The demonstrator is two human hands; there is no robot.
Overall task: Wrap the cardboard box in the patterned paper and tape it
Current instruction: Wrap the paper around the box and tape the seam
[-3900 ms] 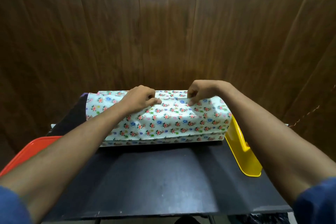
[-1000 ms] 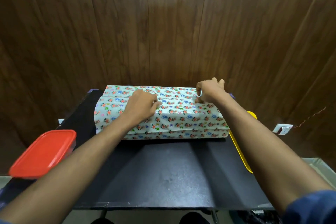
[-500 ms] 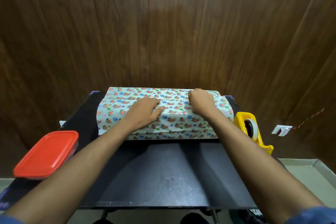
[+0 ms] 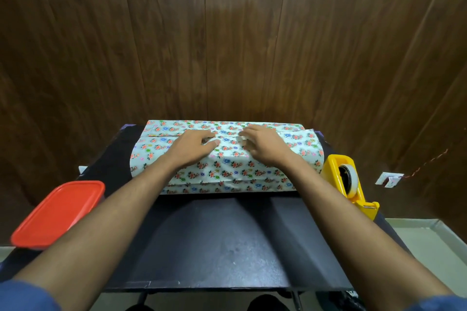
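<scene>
Since half second ago our right hand (image 4: pixel 265 148) slides left toward our left hand (image 4: pixel 192 149); both lie flat, fingers relaxed, pressing patterned paper (image 4: pixel 227 159) over box at far side of black table (image 4: pixel 214 247); possibly tape piece (image 4: pixel 241 139) under right fingertips; yellow dispenser (image 4: pixel 350 184) just right

Looks like a plain indoor room set up as a small craft or packing station, perhaps office or home; cannot tell which. Dark wood-panelled wall (image 4: pixel 232 38) close behind a black tabletop (image 4: pixel 222 242). Yellow tape dispenser (image 4: pixel 350 184) at right edge, red-lidded plastic container (image 4: pixel 58 212) at left, wall socket (image 4: pixel 388 179) low on right, pale floor (image 4: pixel 424 232) below.
</scene>
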